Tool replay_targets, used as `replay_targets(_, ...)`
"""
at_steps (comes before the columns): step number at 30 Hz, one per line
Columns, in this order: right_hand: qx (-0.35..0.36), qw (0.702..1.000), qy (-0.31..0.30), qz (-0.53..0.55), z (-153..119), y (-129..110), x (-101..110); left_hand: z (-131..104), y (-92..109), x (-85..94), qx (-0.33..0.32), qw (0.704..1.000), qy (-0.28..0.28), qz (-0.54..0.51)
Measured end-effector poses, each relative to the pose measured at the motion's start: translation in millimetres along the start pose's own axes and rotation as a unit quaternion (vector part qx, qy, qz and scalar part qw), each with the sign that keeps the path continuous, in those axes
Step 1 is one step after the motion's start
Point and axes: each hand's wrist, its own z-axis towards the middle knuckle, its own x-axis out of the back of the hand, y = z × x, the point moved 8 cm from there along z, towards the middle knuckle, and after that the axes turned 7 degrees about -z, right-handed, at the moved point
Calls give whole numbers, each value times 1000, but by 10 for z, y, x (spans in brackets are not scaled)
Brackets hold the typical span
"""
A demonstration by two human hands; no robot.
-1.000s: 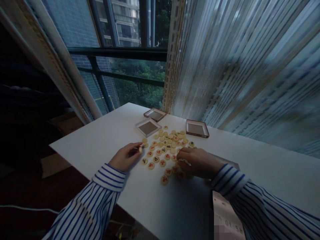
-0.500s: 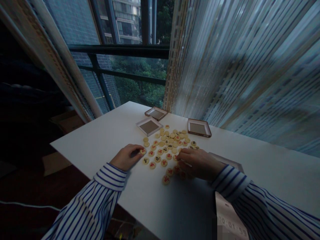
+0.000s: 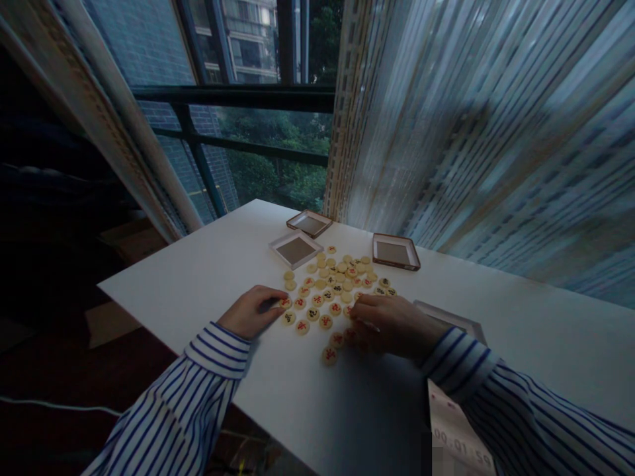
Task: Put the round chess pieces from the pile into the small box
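Round cream Chinese chess pieces (image 3: 318,301) with red or black characters lie spread over the white table (image 3: 198,258), some showing a blank face. At the left edge of the spread, my left hand (image 3: 251,312) pinches a red-marked Chinese chess piece (image 3: 285,302) between thumb and fingertips, low over the tabletop. My right hand (image 3: 391,324) is low over the right part of the spread, fingers curled down. Its fingertips are beside a red-marked piece (image 3: 348,311); what is under them is hidden. More red-marked pieces (image 3: 330,356) lie in front of that hand, partly in its shadow.
Two shallow trays, a brown-rimmed one (image 3: 309,223) and a pale one (image 3: 296,249), stand behind the pieces. Another brown-rimmed tray (image 3: 395,252) is at back right. A pale tray (image 3: 451,317) is partly behind my right wrist. A device showing a timer (image 3: 459,430) is near my right forearm.
The red-marked piece in my left hand has shifted very slightly right and down and looks flatter. My right hand stays nearly in place. The view has tilted a little.
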Motion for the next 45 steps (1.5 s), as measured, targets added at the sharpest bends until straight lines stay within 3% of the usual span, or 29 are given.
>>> replay_targets(6, 8, 1000, 23, -4, -25, -17, 36, -53, 79, 39, -40, 999, 13, 0)
replay_targets(12, -28, 998, 51, 7, -132, 124, 215, -250, 198, 54, -56, 997, 49, 10)
replay_targets(24, -142, 958, 234, 89, -622, 581, 653, -284, 283, -119, -82, 994, 63, 42)
replay_targets(35, -277, 892, 330, 138, -1202, 794, 413, -298, 290, -113, -105, 990, 82, 45)
replay_targets(45, -248, 891, 376, 53, -1405, 628, 256, -369, 385, -26, -127, 984, 123, 7)
